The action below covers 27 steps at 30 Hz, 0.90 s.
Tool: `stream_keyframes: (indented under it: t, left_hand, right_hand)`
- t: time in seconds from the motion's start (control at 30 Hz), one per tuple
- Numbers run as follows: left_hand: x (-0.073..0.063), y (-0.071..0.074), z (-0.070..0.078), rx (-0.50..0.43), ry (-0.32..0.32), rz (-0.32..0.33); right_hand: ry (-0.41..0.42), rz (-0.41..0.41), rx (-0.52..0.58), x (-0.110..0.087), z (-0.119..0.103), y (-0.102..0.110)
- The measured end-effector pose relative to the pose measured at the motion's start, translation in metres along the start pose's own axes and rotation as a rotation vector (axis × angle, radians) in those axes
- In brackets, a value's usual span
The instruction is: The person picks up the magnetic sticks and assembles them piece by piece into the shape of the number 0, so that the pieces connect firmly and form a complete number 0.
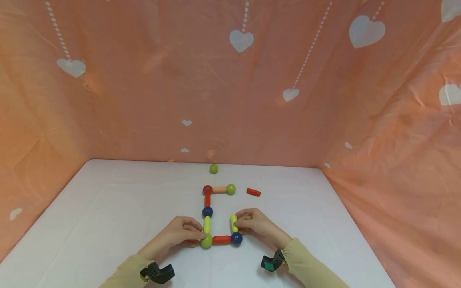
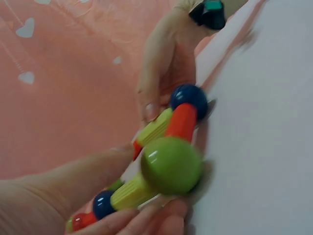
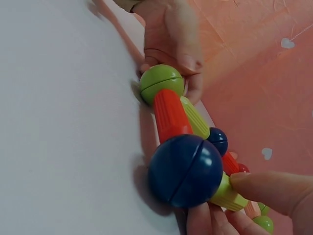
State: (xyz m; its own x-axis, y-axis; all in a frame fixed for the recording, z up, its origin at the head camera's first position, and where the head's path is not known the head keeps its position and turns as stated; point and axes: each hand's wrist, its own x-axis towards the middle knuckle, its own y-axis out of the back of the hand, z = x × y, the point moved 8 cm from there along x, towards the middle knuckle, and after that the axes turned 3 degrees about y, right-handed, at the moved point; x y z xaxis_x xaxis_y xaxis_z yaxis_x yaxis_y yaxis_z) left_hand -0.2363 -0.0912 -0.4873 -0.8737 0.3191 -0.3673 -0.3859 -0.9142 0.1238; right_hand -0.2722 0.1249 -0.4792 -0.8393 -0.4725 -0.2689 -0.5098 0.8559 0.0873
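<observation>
My left hand (image 1: 181,232) is at the near-left corner of a magnetic ball-and-stick shape, its thumb and fingers around the green ball (image 1: 206,241) where a lime stick (image 1: 207,225) joins it. A red stick (image 1: 221,240) runs from that ball to a dark blue ball (image 1: 236,239) on the right. Between thumb and fingers, my right hand (image 1: 257,225) pinches another lime stick (image 1: 234,223), whose near end meets this blue ball. In the right wrist view, the thumb lies on the lime stick (image 3: 229,195), with fingers beneath it.
Farther along the shape come a second blue ball (image 1: 207,212), a red stick (image 1: 207,199), a red ball (image 1: 207,190), a peach stick (image 1: 219,190) and a green ball (image 1: 231,189). A loose red stick (image 1: 253,192) and loose green ball (image 1: 214,169) lie on the white table (image 1: 144,192).
</observation>
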Motion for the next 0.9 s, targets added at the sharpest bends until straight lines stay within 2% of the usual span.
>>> stream_keyframes:
  t: [0.17,0.27,0.4,0.47,0.5,0.57,0.77,0.9]
  left_hand:
    - [0.009,0.021,0.017,0.012,-0.089,0.024]
    - [0.019,0.041,0.03,0.014,-0.142,0.107]
    - [0.039,0.067,0.058,0.12,-0.293,0.246]
    - [0.049,0.075,0.072,0.184,-0.375,0.279]
    - [0.055,0.079,0.078,0.206,-0.412,0.286]
    - [0.067,0.084,0.086,0.237,-0.445,0.287]
    - [0.1,0.088,0.103,0.289,-0.488,0.273]
    - [0.119,0.083,0.105,0.268,-0.504,0.228]
  right_hand:
    - [-0.006,0.011,0.021,0.0,0.003,0.001]
    - [-0.011,0.016,0.03,0.0,0.005,0.002]
    - [-0.018,0.026,0.029,0.0,0.006,0.004]
    - [-0.016,0.025,0.025,0.0,0.006,0.005]
    - [-0.014,0.023,0.023,0.0,0.006,0.005]
    - [-0.01,0.017,0.019,0.0,0.005,0.004]
    - [-0.011,0.014,0.009,0.002,0.006,0.003]
    - [-0.003,0.011,0.004,0.001,0.005,0.001]
